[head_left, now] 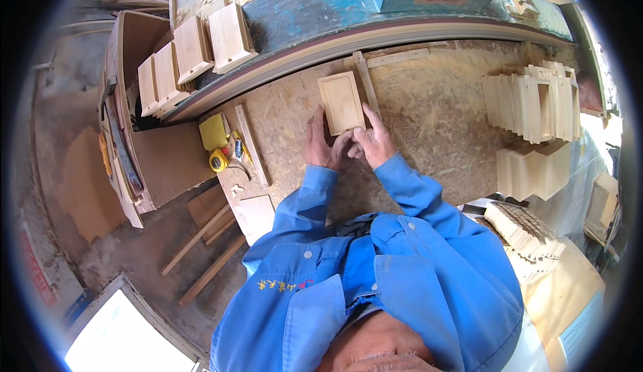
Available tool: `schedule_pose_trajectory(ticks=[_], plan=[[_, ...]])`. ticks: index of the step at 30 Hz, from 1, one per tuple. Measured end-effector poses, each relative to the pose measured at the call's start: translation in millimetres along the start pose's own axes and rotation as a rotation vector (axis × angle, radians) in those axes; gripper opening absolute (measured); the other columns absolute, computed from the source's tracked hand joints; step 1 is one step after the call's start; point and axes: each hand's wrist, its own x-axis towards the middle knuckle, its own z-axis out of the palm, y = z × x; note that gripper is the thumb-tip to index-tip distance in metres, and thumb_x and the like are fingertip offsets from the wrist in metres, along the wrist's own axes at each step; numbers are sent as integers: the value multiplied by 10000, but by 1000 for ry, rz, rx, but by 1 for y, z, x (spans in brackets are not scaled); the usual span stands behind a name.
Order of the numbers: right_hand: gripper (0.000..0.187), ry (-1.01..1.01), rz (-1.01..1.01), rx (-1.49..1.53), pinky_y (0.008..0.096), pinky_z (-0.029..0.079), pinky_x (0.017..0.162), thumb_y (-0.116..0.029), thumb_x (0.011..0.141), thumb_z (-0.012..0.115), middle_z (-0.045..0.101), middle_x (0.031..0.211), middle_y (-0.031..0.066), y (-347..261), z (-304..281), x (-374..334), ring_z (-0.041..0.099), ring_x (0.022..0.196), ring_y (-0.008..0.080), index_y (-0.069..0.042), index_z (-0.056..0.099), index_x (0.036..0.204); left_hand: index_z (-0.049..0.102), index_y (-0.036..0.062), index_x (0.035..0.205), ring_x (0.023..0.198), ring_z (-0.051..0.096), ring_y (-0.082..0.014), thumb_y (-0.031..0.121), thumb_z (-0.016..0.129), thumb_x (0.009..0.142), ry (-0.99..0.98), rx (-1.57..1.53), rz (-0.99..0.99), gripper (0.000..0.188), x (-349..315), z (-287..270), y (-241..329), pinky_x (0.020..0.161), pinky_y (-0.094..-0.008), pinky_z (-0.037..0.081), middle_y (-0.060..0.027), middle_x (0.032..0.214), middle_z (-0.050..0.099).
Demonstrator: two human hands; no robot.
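A small pale wooden framed panel (341, 102) lies at the middle of the workbench, its raised border facing up. My left hand (323, 142) holds its near left side, fingers along the edge and thumb toward the near edge. On the near right corner, my right hand (375, 140) grips it with one finger stretched along the side and the others curled at the near edge. The fingertips of both hands come close together there. Just beyond the panel's right side, a thin wooden strip (366, 82) lies on the bench.
Stacked wooden frames (529, 104) and pale wooden pieces (534, 169) stand at the bench's right. Left are a yellow tape measure (218, 160), a yellow pad (213, 131) and a wooden strip (252, 145). Wooden panels (231, 38) stand along the blue machine table (301, 9) at the back.
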Motion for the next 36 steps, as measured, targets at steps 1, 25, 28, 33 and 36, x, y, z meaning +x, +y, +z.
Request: schedule_pose_trajectory(ticks=[1,25,28,33,36], plan=[[687,13,-23,49,292,566,621,-265,1033,561,682,961,128,2,1,7,676,711,167,-77,212,1595,468,24,1457,1089,646,-368,304,859,795,-9,17,-5,819,7,0,3,910,-431,541,-228,1197,613],[234,771,-574,89,294,500,857,-160,1035,547,653,1044,57,-19,28,105,597,922,139,-7,626,1193,539,-14,1427,921,641,-164,276,679,980,-237,-332,-247,551,79,3,-6,775,-309,550,-125,1120,684],[236,834,-621,43,296,502,859,-170,1038,549,656,1053,62,-17,35,119,600,929,143,2,627,1178,578,-4,1395,919,649,-207,271,693,961,-180,-285,-206,527,78,4,-5,801,-349,542,-147,1068,689],[235,908,-598,134,317,521,847,-172,1028,570,674,1063,108,-18,43,123,635,950,184,30,637,1129,620,-11,1340,887,655,-286,255,715,920,-141,-75,-116,506,80,2,4,806,-388,529,-185,975,667],[259,883,-561,147,306,513,867,-212,1047,549,662,1096,85,-21,46,120,611,959,165,16,615,1152,621,-20,1335,879,653,-296,247,719,913,-149,-43,-124,509,83,-1,10,789,-392,527,-182,943,657]])
